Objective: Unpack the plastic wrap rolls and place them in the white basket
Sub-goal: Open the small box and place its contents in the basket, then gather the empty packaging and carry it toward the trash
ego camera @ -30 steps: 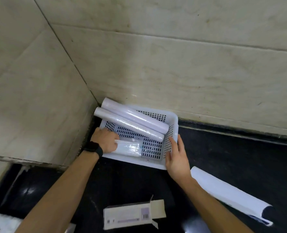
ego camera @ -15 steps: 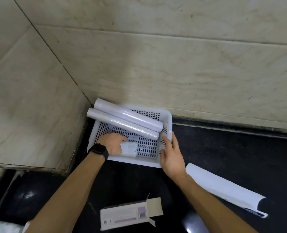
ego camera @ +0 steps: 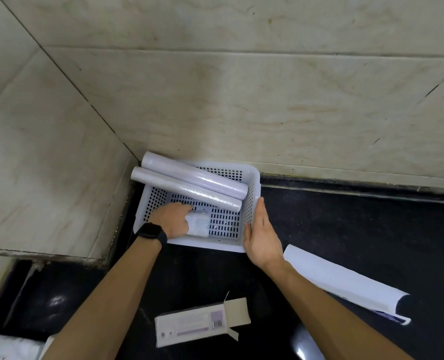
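Note:
The white perforated basket (ego camera: 252, 178) sits in the corner where the black counter meets the tiled walls. Two long plastic wrap rolls (ego camera: 202, 179) lie slantwise across it, their left ends sticking out over the rim. My left hand (ego camera: 172, 220), with a black watch on the wrist, is inside the basket and holds a small white packet (ego camera: 198, 224) against the basket floor. My right hand (ego camera: 261, 235) rests flat with straight fingers against the basket's right outer wall.
An opened white carton (ego camera: 197, 324) lies on the black counter near me. A long white opened box (ego camera: 345, 284) lies to the right of my right forearm. A white bag shows at the bottom left corner (ego camera: 7, 349). Tiled walls close the left and back.
My left hand has pushed the small packet further into the basket, and it now looks shorter and more compact. The right hand has stayed on the basket's side.

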A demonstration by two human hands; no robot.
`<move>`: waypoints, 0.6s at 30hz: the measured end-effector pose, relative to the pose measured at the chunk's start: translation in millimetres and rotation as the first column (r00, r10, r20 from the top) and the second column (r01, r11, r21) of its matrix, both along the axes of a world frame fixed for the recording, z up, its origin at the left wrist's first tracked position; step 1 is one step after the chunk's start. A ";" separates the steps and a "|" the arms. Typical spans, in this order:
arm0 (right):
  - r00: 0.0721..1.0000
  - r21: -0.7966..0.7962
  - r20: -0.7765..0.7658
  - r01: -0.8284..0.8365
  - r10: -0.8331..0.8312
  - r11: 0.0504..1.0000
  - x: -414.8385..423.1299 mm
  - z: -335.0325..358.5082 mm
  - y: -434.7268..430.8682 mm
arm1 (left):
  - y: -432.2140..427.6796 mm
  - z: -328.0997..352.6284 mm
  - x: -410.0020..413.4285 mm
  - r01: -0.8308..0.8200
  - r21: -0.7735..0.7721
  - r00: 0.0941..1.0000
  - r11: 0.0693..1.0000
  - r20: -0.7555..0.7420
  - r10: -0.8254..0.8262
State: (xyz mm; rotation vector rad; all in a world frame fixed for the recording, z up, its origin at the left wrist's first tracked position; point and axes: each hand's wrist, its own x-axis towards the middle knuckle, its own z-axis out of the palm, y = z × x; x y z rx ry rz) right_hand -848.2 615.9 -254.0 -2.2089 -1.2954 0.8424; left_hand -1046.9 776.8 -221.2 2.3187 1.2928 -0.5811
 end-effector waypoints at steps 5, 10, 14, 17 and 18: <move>0.997 0.011 0.029 -0.071 0.071 0.997 9.5 13.9 -6.0 | -29.5 26.4 -7.0 -0.164 0.091 0.967 0.982 0.213 0.141; 0.984 0.058 0.109 -0.149 0.142 0.987 38.7 27.5 -48.5 | -94.5 42.4 -21.4 -0.363 0.122 0.827 0.924 0.499 0.259; 0.979 0.059 0.172 -0.121 0.110 0.991 66.2 32.7 -104.9 | -156.7 39.2 -27.2 -0.434 0.191 0.777 0.881 0.575 0.257; 0.968 -0.023 0.231 -0.093 0.096 0.995 85.2 28.5 -146.4 | -199.9 22.9 -29.1 -0.394 0.242 0.844 0.887 0.477 0.245; 0.960 -0.068 0.261 -0.089 0.104 0.994 91.2 25.2 -158.2 | -212.4 15.5 -29.4 -0.358 0.259 0.890 0.897 0.384 0.244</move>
